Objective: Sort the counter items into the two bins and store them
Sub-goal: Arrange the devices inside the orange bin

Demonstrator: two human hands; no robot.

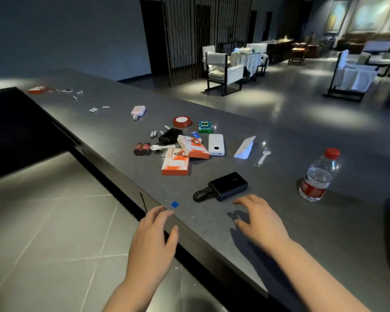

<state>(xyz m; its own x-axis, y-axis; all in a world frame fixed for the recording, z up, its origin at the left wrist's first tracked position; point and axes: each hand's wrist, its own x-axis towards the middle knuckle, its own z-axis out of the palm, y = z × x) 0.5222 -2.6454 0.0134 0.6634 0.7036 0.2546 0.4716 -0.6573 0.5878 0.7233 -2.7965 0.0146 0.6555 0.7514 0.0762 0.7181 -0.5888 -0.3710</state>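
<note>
Two bare hands hover, fingers spread and holding nothing, over a smooth dark grey stone surface (279, 221).

The left hand (153, 239) hangs at the near edge by a small blue square (174, 204); the right hand (260, 218) sits just short of a matte black power bank (229, 185). Beyond lie glossy orange boxes (176, 164), a white power bank (216, 144), a red tape roll (182, 121) and scattered batteries (153, 134). A clear plastic bottle (318, 176) stands upright at right.
</note>
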